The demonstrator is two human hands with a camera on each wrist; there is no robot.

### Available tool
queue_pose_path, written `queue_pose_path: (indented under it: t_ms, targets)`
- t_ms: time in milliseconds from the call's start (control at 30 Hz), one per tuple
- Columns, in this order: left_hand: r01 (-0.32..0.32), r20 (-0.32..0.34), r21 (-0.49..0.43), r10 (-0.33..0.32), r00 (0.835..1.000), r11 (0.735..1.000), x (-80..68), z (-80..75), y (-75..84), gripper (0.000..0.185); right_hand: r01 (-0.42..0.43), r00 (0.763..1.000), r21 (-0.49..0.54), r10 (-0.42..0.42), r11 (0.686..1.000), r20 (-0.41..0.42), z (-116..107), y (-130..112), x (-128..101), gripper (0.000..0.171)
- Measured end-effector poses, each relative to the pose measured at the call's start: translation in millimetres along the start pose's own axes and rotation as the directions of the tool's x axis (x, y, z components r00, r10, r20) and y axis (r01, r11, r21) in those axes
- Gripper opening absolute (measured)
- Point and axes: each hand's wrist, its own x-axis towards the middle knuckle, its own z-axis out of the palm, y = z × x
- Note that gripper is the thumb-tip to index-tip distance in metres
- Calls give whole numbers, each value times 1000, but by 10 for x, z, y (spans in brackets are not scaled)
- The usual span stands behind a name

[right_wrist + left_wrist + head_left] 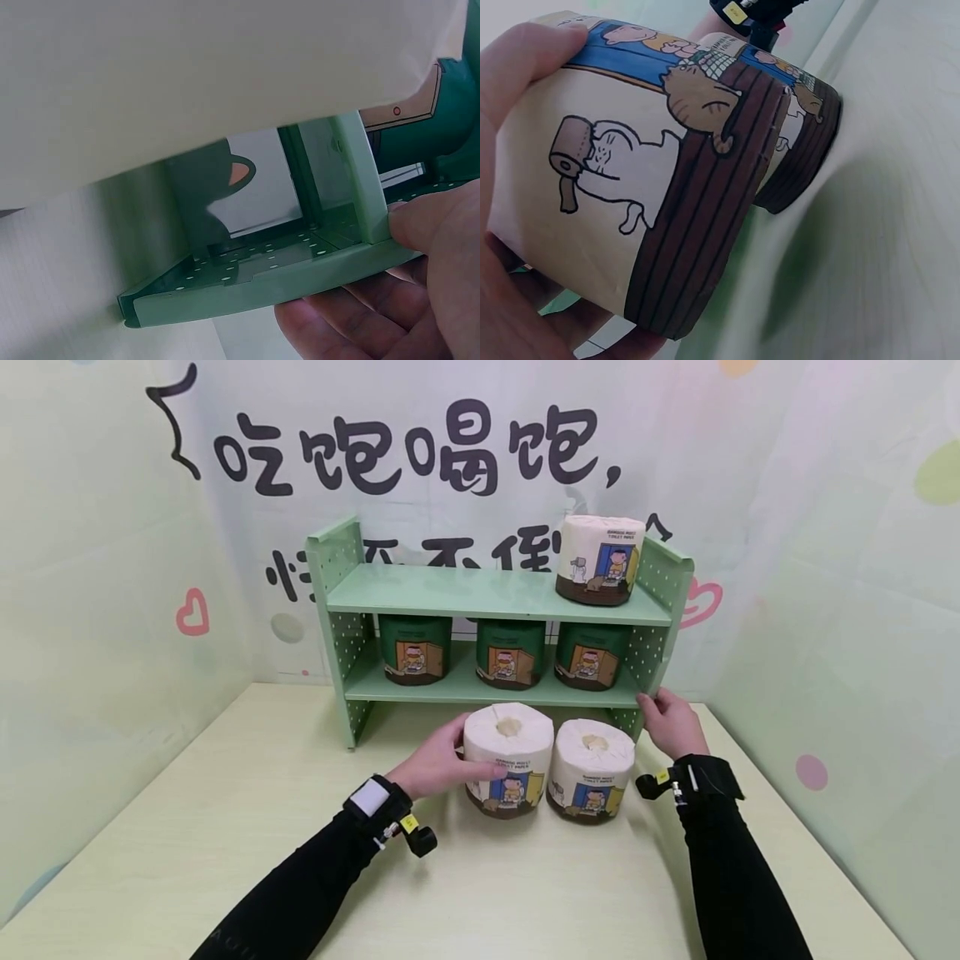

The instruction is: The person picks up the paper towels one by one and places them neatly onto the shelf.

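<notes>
Now the left hand (438,766) grips a cream paper-wrapped toilet roll (507,758) at centre frame. Right hand (670,722) pinches the green perforated metal shelf's (495,592) right side panel.

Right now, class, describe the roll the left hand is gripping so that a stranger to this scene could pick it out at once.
Find the green two-tier shelf at the back of the table. Two cream rolls stand side by side on the table in front of it. The wanted roll is the left one of the pair, the only roll with a hand, the left hand, wrapped round it; its neighbour stands untouched.
</notes>
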Motion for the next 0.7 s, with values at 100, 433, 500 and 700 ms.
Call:
queue_pose_path:
  t_ms: [100,433,500,700]
  targets:
    - [-6,-6,-2,6,1000,1000,-10,-15,30,96,0,1000,2,0,1000,-3,3,-2,-1,59]
    - [-60,5,-9,60,998,998,-67,-61,203,93,2,1000,-1,-2,1000,-10,7,-9,-10,58]
    - [-68,6,-2,68,998,998,-79,-68,233,92,1,1000,0,-1,1000,-6,1,-6,-10,59]
    - [-101,0,12,101,995,995,-115,-90,342,89,0,1000,-1,0,1000,-7,5,3,-8,59]
